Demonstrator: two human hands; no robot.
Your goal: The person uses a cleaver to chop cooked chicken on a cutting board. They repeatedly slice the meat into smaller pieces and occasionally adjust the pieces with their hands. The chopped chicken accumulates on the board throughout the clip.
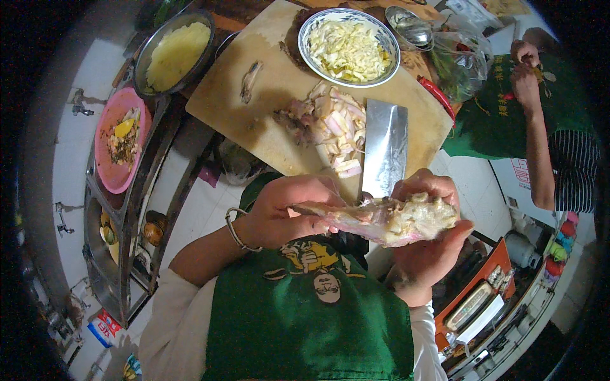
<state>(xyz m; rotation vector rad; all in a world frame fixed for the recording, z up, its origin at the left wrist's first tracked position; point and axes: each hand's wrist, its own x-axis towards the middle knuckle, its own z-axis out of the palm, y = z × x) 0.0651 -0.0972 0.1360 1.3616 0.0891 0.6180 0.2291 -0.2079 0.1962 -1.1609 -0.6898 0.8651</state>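
Note:
My left hand, with a bracelet at the wrist, grips the narrow end of a bony piece of meat. My right hand supports its thick, pale, knobbly end, fingers behind and thumb extended. The meat is held above my green apron, at the near side of a cutting board. On the board lies a cleaver, blade flat; its handle is hidden behind my hands and the meat. Left of the blade is a heap of chopped meat. A small bone piece lies farther left.
A patterned bowl of shredded cabbage stands at the board's far side. Red chilli peppers and a plastic bag of greens are right. A metal basin and pink basin stand left. A co-worker's hands are at upper right.

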